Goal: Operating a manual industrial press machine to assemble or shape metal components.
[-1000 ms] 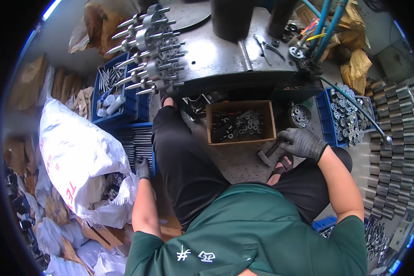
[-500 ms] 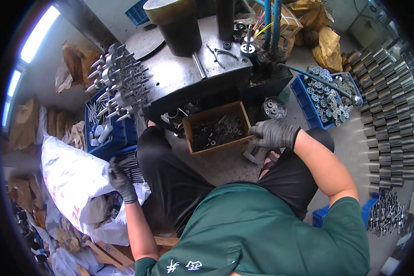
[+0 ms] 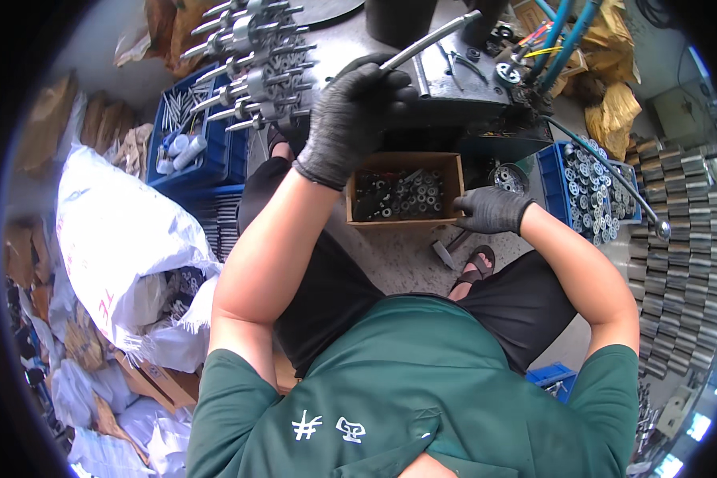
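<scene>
My left hand (image 3: 354,119), in a dark glove, is raised in front of the machine table. It is closed around one end of a slim metal shaft (image 3: 432,40), which points up and to the right. My right hand (image 3: 494,210), also gloved, is at the right side of a wooden box (image 3: 406,224). Its fingers are curled together by the box's edge; what they hold, if anything, is hidden. Inside the box lie small ring-shaped metal parts (image 3: 422,193) and dark pieces.
The metal machine table (image 3: 338,86) carries stacked rotor-like parts (image 3: 255,72) and pliers (image 3: 468,68). A blue bin of round metal parts (image 3: 589,187) stands right, under a long lever (image 3: 613,169). Metal cylinders (image 3: 677,255) line the right. A white sack (image 3: 127,231) sits left; a hammer (image 3: 446,253) lies below.
My left hand has risen from beside the white sack to the machine table and now holds a metal shaft. My right hand stays by the wooden box. The whole view has shifted.
</scene>
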`<state>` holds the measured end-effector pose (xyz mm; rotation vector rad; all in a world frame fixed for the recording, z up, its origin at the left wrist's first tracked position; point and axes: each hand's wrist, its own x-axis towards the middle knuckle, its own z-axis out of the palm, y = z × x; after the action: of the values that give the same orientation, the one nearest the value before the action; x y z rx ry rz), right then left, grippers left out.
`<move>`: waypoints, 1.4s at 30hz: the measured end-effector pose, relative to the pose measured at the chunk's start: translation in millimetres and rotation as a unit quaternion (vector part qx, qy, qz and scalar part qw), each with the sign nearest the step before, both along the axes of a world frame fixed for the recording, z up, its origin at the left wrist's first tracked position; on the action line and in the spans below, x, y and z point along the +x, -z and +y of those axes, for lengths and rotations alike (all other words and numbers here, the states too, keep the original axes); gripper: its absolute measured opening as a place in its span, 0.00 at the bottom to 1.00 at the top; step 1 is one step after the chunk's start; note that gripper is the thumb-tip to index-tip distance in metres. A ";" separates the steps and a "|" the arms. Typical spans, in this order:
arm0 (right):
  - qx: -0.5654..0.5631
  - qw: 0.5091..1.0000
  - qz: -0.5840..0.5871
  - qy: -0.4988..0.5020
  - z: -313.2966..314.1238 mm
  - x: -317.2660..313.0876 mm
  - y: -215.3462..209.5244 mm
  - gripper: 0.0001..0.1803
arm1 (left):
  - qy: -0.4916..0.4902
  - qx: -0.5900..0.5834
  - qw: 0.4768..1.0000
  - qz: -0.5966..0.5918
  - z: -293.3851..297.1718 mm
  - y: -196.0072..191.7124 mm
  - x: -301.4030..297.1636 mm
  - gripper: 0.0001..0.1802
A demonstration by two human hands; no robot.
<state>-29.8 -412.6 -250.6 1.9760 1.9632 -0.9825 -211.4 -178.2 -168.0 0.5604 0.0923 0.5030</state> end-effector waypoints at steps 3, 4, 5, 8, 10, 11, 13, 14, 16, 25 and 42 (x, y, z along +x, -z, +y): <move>-0.024 0.999 -0.016 -0.023 27.5 1.5 53.5 0.23 | 0.008 0.017 0.997 0.072 -13.8 3.1 -2.1 0.22; -0.038 0.999 -0.018 -0.023 37.4 2.9 79.6 0.21 | -0.005 0.047 0.996 0.079 -22.1 -3.4 -6.7 0.28; -0.050 0.998 -0.019 -0.027 51.7 -3.5 88.8 0.20 | 0.008 0.058 0.997 0.053 -22.0 0.5 -9.5 0.32; -0.023 1.000 -0.005 -0.014 75.6 -18.8 121.7 0.19 | -0.004 0.078 0.995 0.064 -24.6 -1.7 -12.5 0.32; 0.261 0.964 -0.040 -0.034 77.6 -34.8 152.0 0.19 | -0.018 0.077 0.994 0.074 -26.2 -7.3 -12.2 0.30; 0.258 0.965 -0.035 -0.041 79.1 -25.7 160.3 0.19 | -0.026 0.080 0.993 0.084 -26.3 -7.4 -10.9 0.29; 0.243 0.968 -0.013 -0.057 83.0 -41.5 181.0 0.20 | -0.036 0.080 0.991 0.103 -26.1 -5.5 -7.8 0.27; 0.239 0.969 -0.005 -0.064 89.2 -45.0 185.9 0.20 | -0.031 0.071 0.992 0.099 -29.0 -1.0 -4.2 0.26; 0.230 0.970 0.011 -0.077 98.3 -51.6 193.5 0.20 | -0.006 0.023 0.995 0.096 -39.9 3.3 3.1 0.25; 0.178 0.976 0.058 -0.114 108.3 -58.8 214.2 0.21 | 0.128 0.015 0.975 0.179 -97.5 17.3 10.4 0.21; 0.114 0.988 0.064 -0.076 108.2 7.4 188.7 0.23 | 0.156 0.088 0.956 0.231 -92.7 18.5 7.4 0.27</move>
<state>-22.4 -304.4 -439.3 1.8780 2.3523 -0.9026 -204.0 -270.9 -186.5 0.8448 0.4008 0.0646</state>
